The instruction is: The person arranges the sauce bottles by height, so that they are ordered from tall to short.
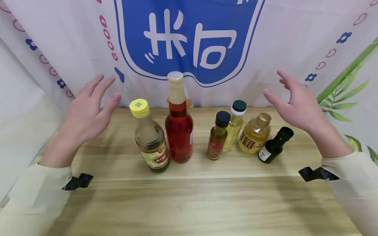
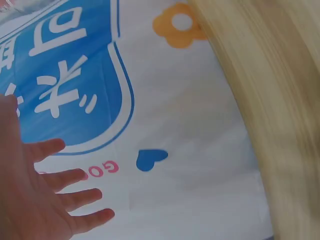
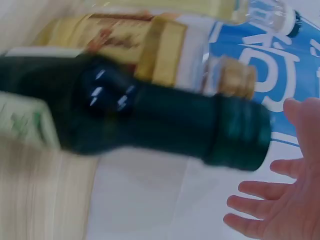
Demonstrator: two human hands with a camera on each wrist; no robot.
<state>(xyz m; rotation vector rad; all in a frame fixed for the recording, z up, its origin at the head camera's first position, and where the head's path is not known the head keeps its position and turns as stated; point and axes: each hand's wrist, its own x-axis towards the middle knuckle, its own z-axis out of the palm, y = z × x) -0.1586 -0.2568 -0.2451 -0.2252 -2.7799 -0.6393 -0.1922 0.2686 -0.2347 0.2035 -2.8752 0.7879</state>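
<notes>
Several bottles stand in a row on the wooden table. Nearest my left hand [image 1: 90, 109] is a yellow-capped sauce bottle [image 1: 152, 144], partly filled with dark liquid. Beside it rises a tall red bottle [image 1: 179, 134] with a cream-wrapped neck. Further right are a small black-capped bottle [image 1: 217, 139], a pale oil bottle [image 1: 234, 126] partly behind it, and a round golden bottle [image 1: 255, 134]. A small dark green bottle [image 1: 274, 146] is closest to my right hand [image 1: 301, 101] and looms large in the right wrist view. Both hands are raised, fingers extended, touching nothing.
Behind the table [image 1: 189, 203] hangs a white cloth [image 1: 73, 39] with a blue printed emblem. Green bamboo [image 1: 348, 72] decorates the right side. Each sleeve cuff carries a black wrist device [image 1: 78, 182].
</notes>
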